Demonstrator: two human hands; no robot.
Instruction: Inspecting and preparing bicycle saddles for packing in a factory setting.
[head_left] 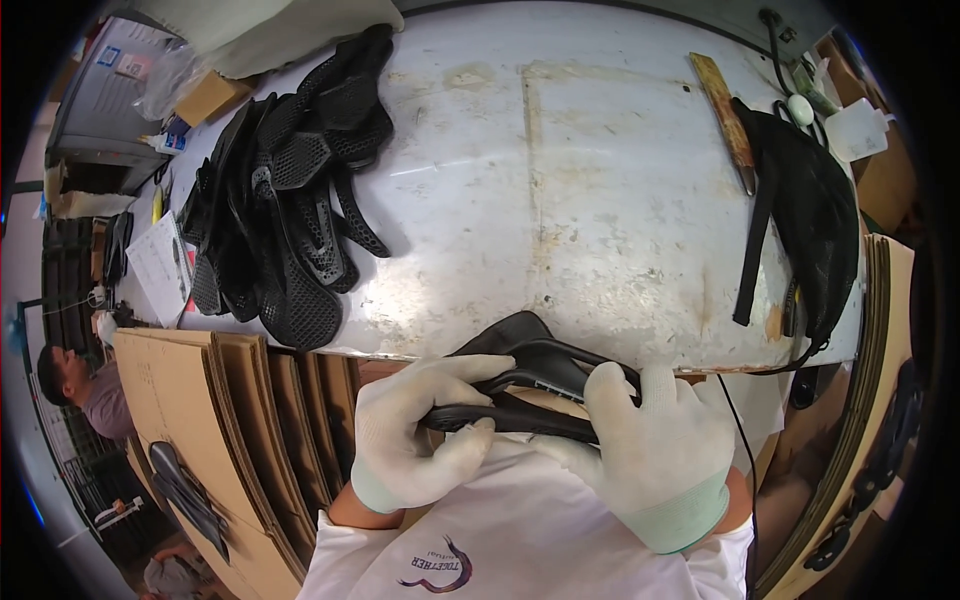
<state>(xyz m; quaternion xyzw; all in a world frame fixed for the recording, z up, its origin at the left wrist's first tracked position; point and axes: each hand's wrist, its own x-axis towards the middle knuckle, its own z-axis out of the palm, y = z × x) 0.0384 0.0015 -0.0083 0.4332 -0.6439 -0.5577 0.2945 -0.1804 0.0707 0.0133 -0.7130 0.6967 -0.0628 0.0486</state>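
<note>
Along the near edge of the scuffed, pale metal-looking bench point(600, 205), we see the glossy black saddle-shaped piece point(548, 372) held up in front of the person, its upper end overlapping that edge in the view; we cannot tell whether the two touch. The white-gloved left grip point(410, 430) is partly closed around the piece's left end, fingers over it and thumb below, and the white-gloved right grip point(665, 455) is curled around its right side. We find the widest room for moving across the middle of the bench, from its near edge to its far one. Counting, we have two gloves and one held piece; one heap of black honeycomb-textured covers point(300, 165) at the bench's left, too overlapped for us to number; and one brown, streaked flat tool point(722, 115) with a dark pointed tip towards the bench's right. Beyond that tool, at the bench's right end, lies one black fabric bundle point(810, 215), a strap reaching the near edge. We count one small brown cardboard box point(212, 97) at the bench's far left corner, and two stacks of tan cardboard sheets, one below each end of the bench, the left one point(175, 400) carrying one dark saddle-shaped piece point(187, 500).
</note>
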